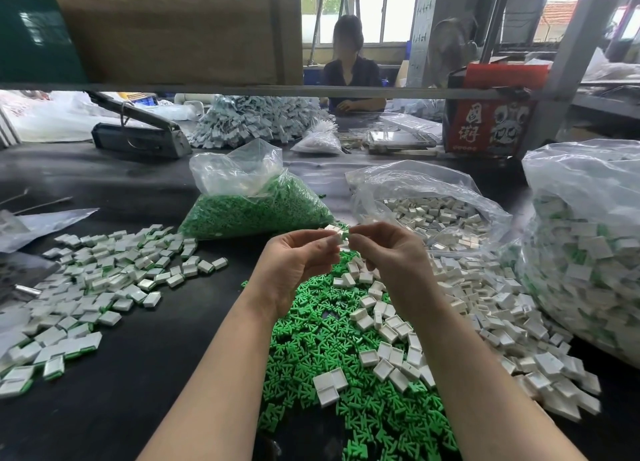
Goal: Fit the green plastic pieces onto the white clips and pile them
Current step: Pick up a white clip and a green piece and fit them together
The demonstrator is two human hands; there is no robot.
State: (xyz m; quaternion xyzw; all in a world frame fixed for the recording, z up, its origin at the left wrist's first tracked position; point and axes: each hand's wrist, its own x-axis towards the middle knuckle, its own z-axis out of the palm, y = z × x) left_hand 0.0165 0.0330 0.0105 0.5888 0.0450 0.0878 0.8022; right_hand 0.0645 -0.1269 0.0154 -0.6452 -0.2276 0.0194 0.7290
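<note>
My left hand (pixel 298 259) and my right hand (pixel 388 256) meet fingertip to fingertip above the table, pinching one white clip (pixel 337 233) with a bit of green piece showing at its edge. Beneath my wrists lies a heap of loose green plastic pieces (pixel 332 363). Loose white clips (pixel 478 308) spread to its right. A pile of fitted clips (pixel 97 287), white with green edges, covers the table on the left.
A clear bag of green pieces (pixel 252 204) lies behind my hands, a bag of white clips (pixel 429 207) to its right, and a big bag of fitted clips (pixel 588 245) at far right. A grey tool (pixel 138 134), a red box (pixel 491 121) and a seated person (pixel 349 69) are beyond.
</note>
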